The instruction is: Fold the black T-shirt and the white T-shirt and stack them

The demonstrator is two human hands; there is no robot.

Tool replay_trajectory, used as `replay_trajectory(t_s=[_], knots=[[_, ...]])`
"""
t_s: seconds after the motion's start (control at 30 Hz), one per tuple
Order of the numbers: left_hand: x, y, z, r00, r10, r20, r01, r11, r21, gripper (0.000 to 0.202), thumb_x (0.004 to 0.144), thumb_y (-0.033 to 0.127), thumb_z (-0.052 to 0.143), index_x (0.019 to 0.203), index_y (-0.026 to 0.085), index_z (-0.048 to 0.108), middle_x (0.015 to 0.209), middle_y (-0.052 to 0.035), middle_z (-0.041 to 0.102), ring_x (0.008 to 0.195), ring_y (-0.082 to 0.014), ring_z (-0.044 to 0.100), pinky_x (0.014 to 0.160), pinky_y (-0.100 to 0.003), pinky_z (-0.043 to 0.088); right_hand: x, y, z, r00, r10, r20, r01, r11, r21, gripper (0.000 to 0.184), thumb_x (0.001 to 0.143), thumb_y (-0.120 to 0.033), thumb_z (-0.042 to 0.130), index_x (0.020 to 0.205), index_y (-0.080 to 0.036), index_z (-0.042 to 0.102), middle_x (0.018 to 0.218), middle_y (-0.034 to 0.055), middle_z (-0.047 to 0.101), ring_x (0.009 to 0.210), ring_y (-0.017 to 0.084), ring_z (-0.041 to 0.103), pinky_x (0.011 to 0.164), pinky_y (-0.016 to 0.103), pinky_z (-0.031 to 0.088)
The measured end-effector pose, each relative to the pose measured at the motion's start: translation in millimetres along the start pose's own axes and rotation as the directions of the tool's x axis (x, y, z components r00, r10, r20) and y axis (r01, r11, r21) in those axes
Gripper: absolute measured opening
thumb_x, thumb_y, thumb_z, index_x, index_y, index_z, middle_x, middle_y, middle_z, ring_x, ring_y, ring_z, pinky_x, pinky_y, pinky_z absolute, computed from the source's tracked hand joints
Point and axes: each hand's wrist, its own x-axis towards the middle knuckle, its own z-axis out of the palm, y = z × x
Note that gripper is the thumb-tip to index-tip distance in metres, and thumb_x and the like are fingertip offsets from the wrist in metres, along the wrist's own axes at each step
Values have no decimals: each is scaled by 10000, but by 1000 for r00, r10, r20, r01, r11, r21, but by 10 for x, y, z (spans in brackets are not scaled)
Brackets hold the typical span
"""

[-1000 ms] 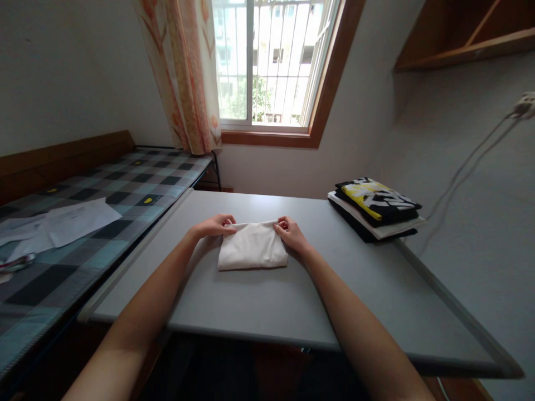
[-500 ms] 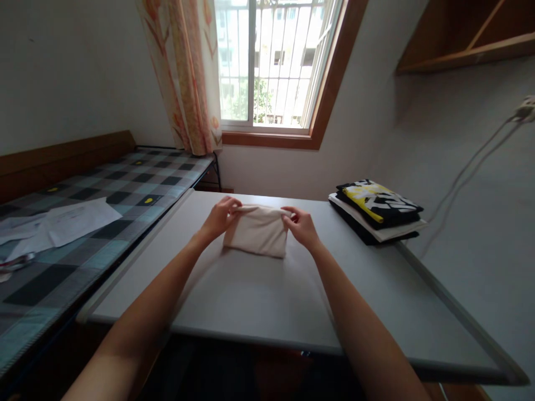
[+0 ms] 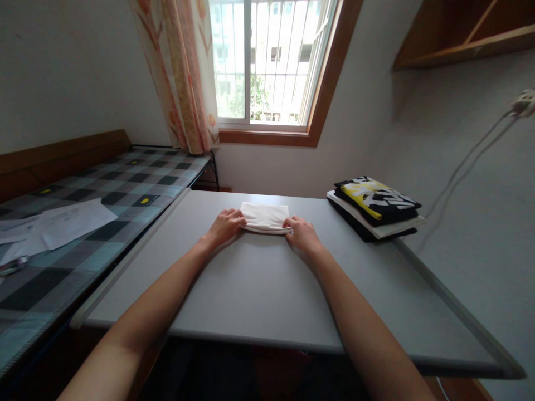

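Observation:
A folded white cloth (image 3: pixel 266 216) lies flat on the grey table (image 3: pixel 259 289), toward its far middle. My left hand (image 3: pixel 226 225) grips the cloth's near left corner, fingers curled over the edge. My right hand (image 3: pixel 302 233) holds the near right corner the same way. Both forearms reach straight out across the table.
A stack of folded clothes (image 3: pixel 374 207), black, white and yellow, sits at the table's far right. A bed with a checked cover (image 3: pixel 104 200) and loose papers (image 3: pixel 62 220) runs along the left. A window and curtain (image 3: pixel 188 72) are behind; a cable hangs on the right wall.
The cloth was lifted by its far edge, flipped away from me and laid down farther back on the table. Both hands went with it.

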Motion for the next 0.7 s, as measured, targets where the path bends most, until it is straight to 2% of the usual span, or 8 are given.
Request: replay_trajectory(t_s=[0.13, 0.2, 0.27, 0.37, 0.43, 0.5, 0.57, 0.7], knots=[[-37, -2, -59, 1000, 6, 12, -4, 993, -115, 185, 843, 121, 557, 908, 225, 696, 966, -49, 632, 915, -197, 573, 816, -333, 478, -30, -27, -81, 1000, -19, 18, 20, 1000, -14, 130, 800, -259, 624, 910, -211, 674, 988, 89, 648, 932, 251, 577, 810, 356, 391], [-51, 16, -93, 1000, 16, 3, -15, 987, -160, 125, 852, 220, 595, 926, 225, 696, 965, -48, 629, 914, -195, 577, 831, -334, 479, -31, -39, -99, 999, -28, -15, 28, 1000, -9, 215, 838, -410, 616, 809, -204, 674, 943, 90, 652, 928, 257, 576, 832, 377, 395], [-49, 64, -124, 1000, 15, -24, -19, 986, -168, 193, 852, 360, 622, 972, 226, 694, 988, -54, 634, 932, -206, 585, 877, -366, 466, -21, -68, -85, 994, -43, -102, 44, 999, 12, 315, 890, -470, 547, 790, -201, 679, 957, 94, 658, 951, 253, 577, 869, 389, 397], [-13, 190, -121, 996, -36, -78, 21, 984, -177, 323, 917, 426, 520, 1134, 229, 655, 1139, -79, 638, 1066, -225, 582, 965, -401, 428, -6, -161, 2, 968, -121, -220, 133, 990, 41, 308, 941, -400, 486, 1071, -196, 676, 1194, 110, 630, 1108, 248, 546, 947, 382, 387], [18, 278, -69, 994, -78, -81, 61, 980, -188, 393, 969, 389, 418, 1294, 225, 566, 1314, -99, 577, 1247, -233, 502, 1037, -408, 382, -9, -242, 82, 956, -192, -221, 203, 979, 31, 409, 942, -377, 490, 1291, -183, 575, 1388, 124, 521, 1247, 258, 470, 1006, 385, 362], [32, 335, 7, 993, -118, -25, 112, 976, -184, 478, 984, 382, 370, 1427, 215, 432, 1465, -113, 456, 1394, -242, 352, 1102, -428, 317, -26, -312, 143, 957, -237, -167, 242, 970, 8, 492, 936, -396, 502, 1376, -176, 508, 1462, 135, 451, 1305, 272, 424, 1040, 397, 340], [22, 344, 76, 985, -146, 92, 160, 972, -174, 558, 979, 419, 367, 1496, 216, 315, 1541, -116, 346, 1450, -256, 242, 1136, -470, 261, -47, -353, 162, 962, -254, -103, 254, 967, -8, 487, 934, -418, 504, 1365, -193, 527, 1439, 132, 481, 1279, 273, 454, 1039, 401, 341], [-40, 266, 107, 947, -126, 294, 190, 961, -199, 625, 966, 468, 362, 1524, 211, 248, 1572, -114, 265, 1464, -266, 199, 1147, -516, 231, -74, -348, 81, 973, -227, -42, 227, 974, -21, 340, 926, -373, 521, 1208, -235, 652, 1270, 95, 616, 1143, 247, 544, 963, 364, 392]])
